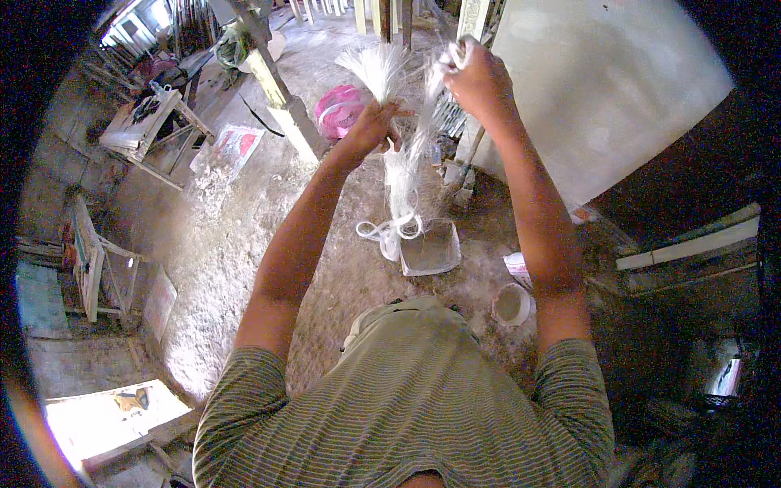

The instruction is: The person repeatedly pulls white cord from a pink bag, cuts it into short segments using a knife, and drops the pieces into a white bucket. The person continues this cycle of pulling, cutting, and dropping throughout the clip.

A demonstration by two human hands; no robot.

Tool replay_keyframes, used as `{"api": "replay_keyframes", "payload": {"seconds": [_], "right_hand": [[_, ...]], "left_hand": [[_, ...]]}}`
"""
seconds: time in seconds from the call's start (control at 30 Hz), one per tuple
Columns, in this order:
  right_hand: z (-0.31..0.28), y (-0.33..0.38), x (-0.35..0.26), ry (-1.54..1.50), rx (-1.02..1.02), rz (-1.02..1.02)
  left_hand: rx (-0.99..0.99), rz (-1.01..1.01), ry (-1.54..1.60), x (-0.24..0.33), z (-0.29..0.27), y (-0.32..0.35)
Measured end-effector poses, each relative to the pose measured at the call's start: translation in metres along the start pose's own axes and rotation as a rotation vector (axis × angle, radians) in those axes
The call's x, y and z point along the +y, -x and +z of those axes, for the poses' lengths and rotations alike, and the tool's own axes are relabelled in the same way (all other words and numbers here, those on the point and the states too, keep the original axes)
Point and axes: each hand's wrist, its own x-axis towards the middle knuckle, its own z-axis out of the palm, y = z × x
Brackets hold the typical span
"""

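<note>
My left hand point(374, 128) is closed around a bundle of white fibres point(376, 69), whose loose ends fan out above the fist. Higher and to the right, my right hand point(482, 81) grips more white fibres point(429, 93), with some of them bunched at the fingers. These strands run down from it past the left hand. Beneath both hands hangs or stands a length of white fibres point(402, 183); which of the two I cannot tell. A white strap-like loop point(373, 231) lies at its lower end, beside a square pale-rimmed container point(431, 272).
A round bucket point(527, 307) and a white packet point(517, 267) sit by my right forearm. Behind my left hand lies a pink bag point(338, 112), near a pale post point(281, 106). A large white panel point(602, 89) leans at right; a wooden table point(142, 122) stands at left.
</note>
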Motion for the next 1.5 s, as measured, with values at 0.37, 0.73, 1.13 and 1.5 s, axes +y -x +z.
{"api": "replay_keyframes", "payload": {"seconds": [0.37, 0.73, 1.13, 1.5], "right_hand": [[-0.020, -0.057, -0.049, -0.497, -0.065, 0.043], [-0.010, -0.104, -0.046, -0.641, 0.030, 0.017], [-0.088, -0.120, -0.079, -0.802, 0.090, -0.060], [-0.029, -0.144, 0.004, -0.801, -0.146, 0.177]], "left_hand": [[-0.157, 0.072, 0.130, -0.045, -0.011, -0.006], [-0.333, -0.075, 0.270, -0.040, 0.000, 0.002], [-0.120, -0.259, -0.112, -0.048, -0.023, -0.019], [-0.087, -0.054, -0.246, -0.047, -0.003, -0.029]]}}
